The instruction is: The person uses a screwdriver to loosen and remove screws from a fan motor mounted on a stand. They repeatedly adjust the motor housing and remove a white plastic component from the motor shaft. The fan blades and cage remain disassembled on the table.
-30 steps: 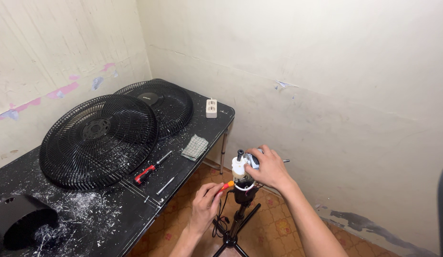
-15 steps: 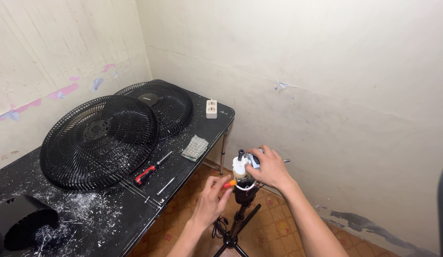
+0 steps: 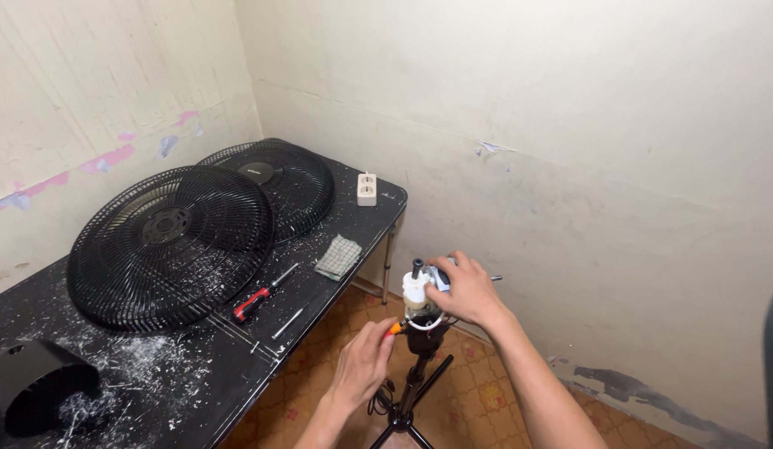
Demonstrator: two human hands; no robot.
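A fan motor unit (image 3: 417, 293), white on top with a black lower body, sits on a thin black tripod stand (image 3: 406, 399) over the tiled floor. My right hand (image 3: 463, 291) grips the top right of the motor. My left hand (image 3: 363, 364) holds a small orange-handled tool (image 3: 396, 328) against the motor's lower left side; only the orange tip shows past my fingers.
A black table (image 3: 154, 374) with white flecks stands at left. On it lie two black fan grilles (image 3: 174, 241), a red-and-black screwdriver (image 3: 255, 300), a thin metal tool (image 3: 288, 322), a folded grey cloth (image 3: 339, 255), a white power strip (image 3: 366, 188) and a black cover (image 3: 29, 391).
My left hand has risen from below the motor and now presses the orange-handled tool against its lower side. My right hand has stayed on the motor.
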